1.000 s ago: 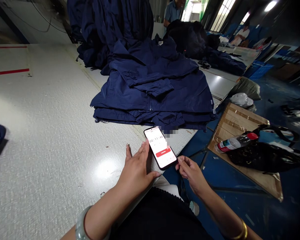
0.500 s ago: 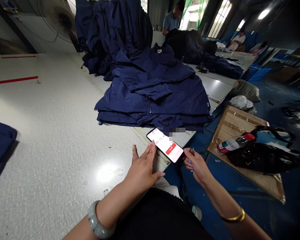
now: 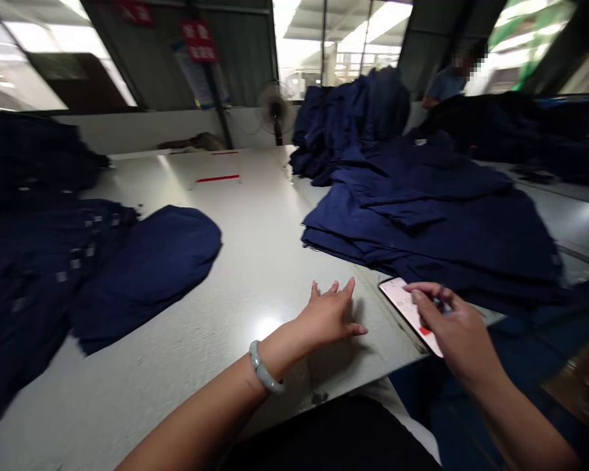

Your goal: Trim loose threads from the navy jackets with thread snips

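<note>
A phone with a lit screen and a red button lies at the table's edge. Over it is my right hand, with curled fingers around a small dark or bluish item I cannot make out; the hand covers part of the screen. My left hand spreads its fingers low over the white table, to the left of the phone, and holds nothing. Just beyond the phone, dark blue garments lie in a flat stack, sleeves folded across the top.
More dark blue garments lie on the left, some with small white tags. A tall heap of blue cloth and a fan stand at the back. Another person is behind dark cloth at the far right.
The view has swung left, bringing the left-hand garments into sight. My right hand has moved from beside the phone's lower corner to over its screen. My left hand has come away from the phone.
</note>
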Demonstrator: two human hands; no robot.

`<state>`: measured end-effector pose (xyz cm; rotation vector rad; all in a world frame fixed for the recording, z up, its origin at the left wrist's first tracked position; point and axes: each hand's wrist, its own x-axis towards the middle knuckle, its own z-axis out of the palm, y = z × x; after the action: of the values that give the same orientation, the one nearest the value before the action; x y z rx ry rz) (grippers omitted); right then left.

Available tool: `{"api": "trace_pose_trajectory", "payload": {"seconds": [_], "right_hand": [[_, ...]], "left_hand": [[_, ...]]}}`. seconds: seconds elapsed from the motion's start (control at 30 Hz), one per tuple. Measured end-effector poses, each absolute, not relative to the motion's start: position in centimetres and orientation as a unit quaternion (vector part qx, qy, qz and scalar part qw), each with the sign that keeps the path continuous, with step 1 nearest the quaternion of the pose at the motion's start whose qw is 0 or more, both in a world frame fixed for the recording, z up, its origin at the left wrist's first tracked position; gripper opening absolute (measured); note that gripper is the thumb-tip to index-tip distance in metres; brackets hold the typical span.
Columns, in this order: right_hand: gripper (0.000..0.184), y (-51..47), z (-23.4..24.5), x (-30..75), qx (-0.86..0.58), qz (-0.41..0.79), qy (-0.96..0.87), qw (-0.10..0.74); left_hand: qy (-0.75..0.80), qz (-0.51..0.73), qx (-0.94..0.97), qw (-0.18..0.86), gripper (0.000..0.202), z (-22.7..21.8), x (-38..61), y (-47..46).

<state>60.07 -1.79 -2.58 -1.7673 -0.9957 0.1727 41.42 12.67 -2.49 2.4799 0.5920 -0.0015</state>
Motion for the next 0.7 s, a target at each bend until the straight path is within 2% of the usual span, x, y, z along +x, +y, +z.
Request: {"api": "trace_pose_trajectory", "payload": {"seconds": [0.17, 0.37, 0.43, 0.6, 0.67, 0.7], "right_hand": [[0.024, 10.8, -1.9, 50.3, -0.603, 0.186, -0.673, 0.387], [0.02, 24.0, -4.7, 39.2, -0.552, 0.22, -0.743, 0.308], [0.028, 27.5, -5.1, 35.9, -0.553, 0.227, -0.745, 0.296], [0.07, 33.9, -4.6, 29.9, -0.608, 0.247, -0.699, 0.283], [0.071, 35.2, -4.6, 28.7, -0.634, 0.266, -0.674, 0.269], [0.064, 35.7, -4.6, 28.4, -0.641, 0.274, -0.666, 0.264]], "left_hand": [[0.387, 0.048, 0.895, 0.217, 0.094, -3.4, 32.4, 17.8], [0.587, 0.074, 0.802, 0.084, 0.09, -4.3, 19.2, 24.0], [0.639, 0.075, 0.765, 0.038, 0.094, -4.4, 15.3, 25.6], [0.691, 0.047, 0.721, -0.011, 0.104, -5.4, 9.3, 28.3], [0.68, 0.032, 0.733, -0.01, 0.103, -5.7, 8.4, 28.9], [0.67, 0.025, 0.742, -0.008, 0.102, -5.8, 8.2, 29.3]]}}
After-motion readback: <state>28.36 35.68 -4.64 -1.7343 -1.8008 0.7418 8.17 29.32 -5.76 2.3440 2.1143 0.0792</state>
